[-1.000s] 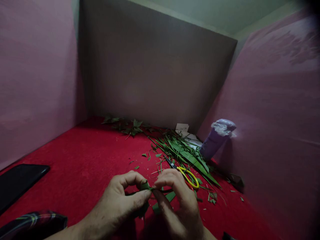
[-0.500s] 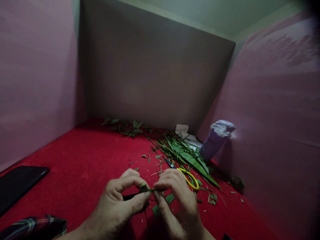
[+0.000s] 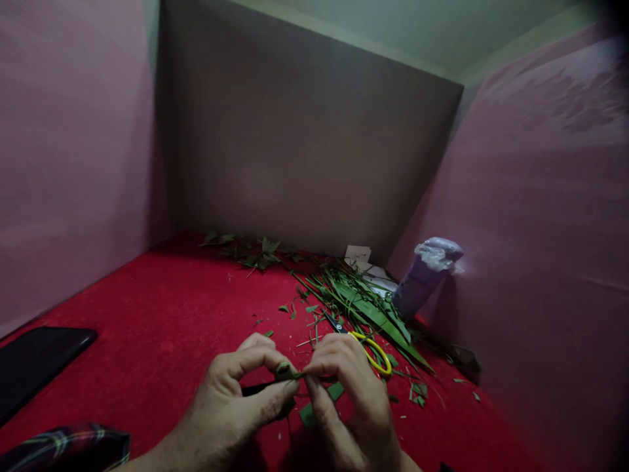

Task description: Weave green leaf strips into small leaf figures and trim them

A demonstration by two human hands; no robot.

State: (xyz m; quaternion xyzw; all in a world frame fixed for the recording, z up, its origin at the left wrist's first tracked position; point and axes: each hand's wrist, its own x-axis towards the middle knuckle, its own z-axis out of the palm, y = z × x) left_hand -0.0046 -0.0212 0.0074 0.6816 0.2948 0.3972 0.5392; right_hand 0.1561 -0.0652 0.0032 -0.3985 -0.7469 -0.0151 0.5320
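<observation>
My left hand [image 3: 238, 396] pinches a small rolled green leaf [image 3: 284, 370] between thumb and forefinger. From it a thin green end reaches across to my right hand [image 3: 346, 393], whose thumb and forefinger are closed on it. The fingertips of both hands almost meet, hiding most of the leaf. A dark shape shows under my left fingers, and I cannot tell what it is. Just beyond my right hand lie scissors with yellow handles [image 3: 377, 357] and dark blades. Cut green leaf pieces [image 3: 308, 415] lie on the red cloth below the hands.
Long green leaves [image 3: 368, 308] are heaped behind the scissors, with more leaves [image 3: 265, 252] along the back wall. White papers [image 3: 358, 254] and a leaning purple container wrapped in clear plastic [image 3: 422, 278] stand at right. A black flat object [image 3: 39, 364] lies at left on the red cloth [image 3: 162, 314].
My right fingertips have shifted slightly along the thin leaf end, and the rolled leaf has turned a little in my left fingers. Everything else stays in place.
</observation>
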